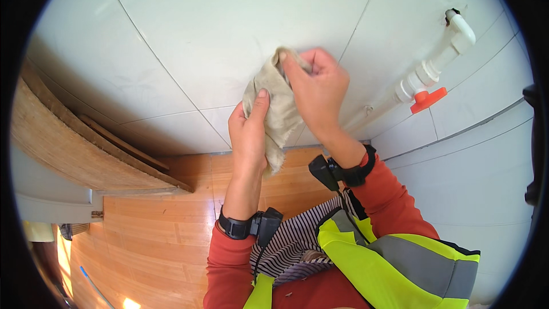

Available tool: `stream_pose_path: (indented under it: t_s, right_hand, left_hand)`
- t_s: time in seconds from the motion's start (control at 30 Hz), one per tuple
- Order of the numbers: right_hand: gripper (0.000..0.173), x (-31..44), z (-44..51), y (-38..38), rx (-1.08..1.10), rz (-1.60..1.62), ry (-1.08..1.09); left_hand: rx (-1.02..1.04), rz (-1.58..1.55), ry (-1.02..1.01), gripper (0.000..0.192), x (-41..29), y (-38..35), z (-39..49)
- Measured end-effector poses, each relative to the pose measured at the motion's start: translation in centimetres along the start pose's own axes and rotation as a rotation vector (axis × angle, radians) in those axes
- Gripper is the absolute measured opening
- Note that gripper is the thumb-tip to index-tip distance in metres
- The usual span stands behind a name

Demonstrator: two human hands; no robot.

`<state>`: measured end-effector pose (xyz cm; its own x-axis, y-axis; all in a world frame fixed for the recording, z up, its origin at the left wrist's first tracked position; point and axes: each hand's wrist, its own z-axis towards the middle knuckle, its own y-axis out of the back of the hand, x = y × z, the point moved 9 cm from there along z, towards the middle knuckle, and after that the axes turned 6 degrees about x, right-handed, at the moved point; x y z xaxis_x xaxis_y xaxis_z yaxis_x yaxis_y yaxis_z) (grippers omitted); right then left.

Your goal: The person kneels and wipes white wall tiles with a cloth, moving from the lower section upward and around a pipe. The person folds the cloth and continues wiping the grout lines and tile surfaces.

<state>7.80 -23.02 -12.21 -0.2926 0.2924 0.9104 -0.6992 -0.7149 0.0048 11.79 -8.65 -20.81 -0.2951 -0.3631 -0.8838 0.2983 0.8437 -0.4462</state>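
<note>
A beige cloth rag [274, 98] with a frayed edge hangs between my two hands, in front of a white tiled wall [240, 21]. My left hand [251, 131] grips its left side, thumb lying on top of the fabric. Higher up, my right hand [319, 81] pinches the upper edge, where the cloth folds over. The fingers of that hand look slightly blurred. What lies inside the folds, if anything, is hidden.
To the right, a white plastic pipe [461, 36] leaves the wall and carries a valve with a red handle [429, 99]. Wooden boards [85, 137] lean at the left, near a grey door [55, 206]. The floor [163, 240] has wood-look planks; a thin blue-ended stick [92, 283] lies there.
</note>
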Motion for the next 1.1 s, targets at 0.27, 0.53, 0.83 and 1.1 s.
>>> stream_pose_path:
  t_s: [0.27, 0.53, 0.83, 1.1]
  right_hand:
    - [0.023, -2.2, -0.6, 0.0, 0.077, 0.041, -0.075]
    - [0.024, -1.9, -0.4, 5.4, 0.063, -0.184, -0.092]
    - [0.031, -3.6, -2.8, 11.4, -0.012, -0.211, -0.04]
    - [0.038, -1.3, -3.8, 7.8, 0.084, -0.119, 0.332]
  left_hand:
    - [-0.035, -0.016, -0.009, 0.034, 0.1, 0.8, -0.1]
    - [0.065, 0.164, -0.05, 0.029, 0.8, -0.8, 0.1]
    - [0.152, 0.243, -0.245, 0.027, 1.1, -4.1, -0.7]
    - [0.196, 0.352, -0.119, 0.03, 2.8, -5.5, -0.9]
